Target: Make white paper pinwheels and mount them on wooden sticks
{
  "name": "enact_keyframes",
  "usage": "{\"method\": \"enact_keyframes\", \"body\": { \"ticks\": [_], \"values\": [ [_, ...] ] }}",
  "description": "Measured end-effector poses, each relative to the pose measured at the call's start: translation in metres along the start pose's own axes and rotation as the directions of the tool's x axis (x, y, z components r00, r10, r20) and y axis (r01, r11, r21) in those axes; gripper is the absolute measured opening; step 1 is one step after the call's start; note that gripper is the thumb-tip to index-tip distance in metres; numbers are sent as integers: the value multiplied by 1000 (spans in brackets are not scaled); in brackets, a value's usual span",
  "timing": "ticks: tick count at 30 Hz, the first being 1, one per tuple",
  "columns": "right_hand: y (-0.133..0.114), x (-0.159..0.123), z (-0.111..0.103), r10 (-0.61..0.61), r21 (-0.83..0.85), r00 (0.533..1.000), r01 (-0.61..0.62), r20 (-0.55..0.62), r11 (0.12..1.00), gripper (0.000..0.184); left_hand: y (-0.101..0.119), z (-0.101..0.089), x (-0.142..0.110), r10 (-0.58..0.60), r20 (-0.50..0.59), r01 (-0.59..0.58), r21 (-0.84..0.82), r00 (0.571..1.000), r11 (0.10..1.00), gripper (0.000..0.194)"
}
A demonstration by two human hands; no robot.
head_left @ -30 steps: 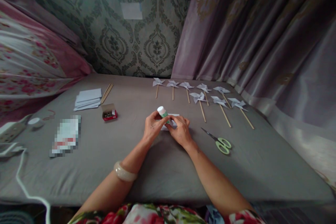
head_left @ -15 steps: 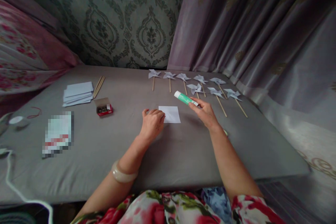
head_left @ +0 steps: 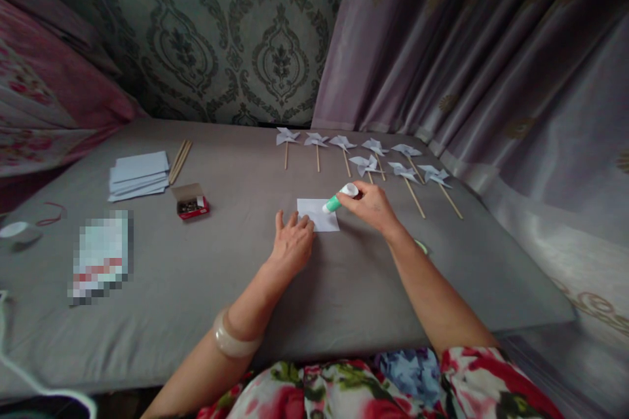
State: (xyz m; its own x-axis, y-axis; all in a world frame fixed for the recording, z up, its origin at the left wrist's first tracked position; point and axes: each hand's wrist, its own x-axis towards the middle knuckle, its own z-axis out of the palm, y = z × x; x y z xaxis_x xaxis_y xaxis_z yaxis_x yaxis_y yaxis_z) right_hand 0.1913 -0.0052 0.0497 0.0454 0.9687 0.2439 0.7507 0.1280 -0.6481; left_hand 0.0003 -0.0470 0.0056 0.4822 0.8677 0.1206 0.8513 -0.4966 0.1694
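Observation:
A small white square of paper (head_left: 320, 220) lies flat in the middle of the cloth-covered surface. My left hand (head_left: 293, 239) rests with spread fingers over its left side, fingertips on the paper. In my right hand (head_left: 371, 207) is a green and white glue stick (head_left: 334, 202), slanted with its narrow white end down at the paper's right part. The other end, broad and white, points up toward the right. Beyond my right hand lie several white paper pinwheels (head_left: 366, 165) on wooden sticks.
At left sit a stack of white paper (head_left: 139, 173), several wooden sticks (head_left: 181, 162) and an open red box (head_left: 192, 207) of small metal pieces. Nearer are a blurred-out packet (head_left: 101, 255), a red string (head_left: 52, 215) and a white cable (head_left: 44, 387). A pale green ring (head_left: 421, 247) lies beside my right forearm.
My right hand has lowered the glue stick and tipped its end down onto the paper. My left hand has uncurled, its fingers now spread on the paper. The view has shifted slightly.

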Motion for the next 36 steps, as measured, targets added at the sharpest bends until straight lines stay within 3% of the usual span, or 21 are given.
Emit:
{"method": "enact_keyframes", "body": {
  "ticks": [5, 14, 22, 30, 36],
  "values": [
    [-13, 4, 11, -127, -237, 992, 123, 2, 964, 20, 1, 2, -1, 10, -11, -9, 8, 1000, 1000, 29],
    [-18, 11, 28, -213, -286, 974, 226, 77, 931, 18, 3, 5, -2, 8, 6, -9, 18, 1000, 1000, 32],
    [-14, 13, 40, -189, -272, 979, 201, 70, 941, 21, 3, 3, -1, -25, 32, 25, 3, 999, 1000, 28],
    [-7, 7, 50, -86, -244, 989, 113, 119, 963, 32, -1, 14, 2, -8, 4, 8, -22, 1000, 1000, 34],
    [-5, 9, 54, -119, -273, 984, 152, 134, 950, 29, -3, 16, 3, 14, 10, -14, -12, 1000, 1000, 36]
  ]
}}
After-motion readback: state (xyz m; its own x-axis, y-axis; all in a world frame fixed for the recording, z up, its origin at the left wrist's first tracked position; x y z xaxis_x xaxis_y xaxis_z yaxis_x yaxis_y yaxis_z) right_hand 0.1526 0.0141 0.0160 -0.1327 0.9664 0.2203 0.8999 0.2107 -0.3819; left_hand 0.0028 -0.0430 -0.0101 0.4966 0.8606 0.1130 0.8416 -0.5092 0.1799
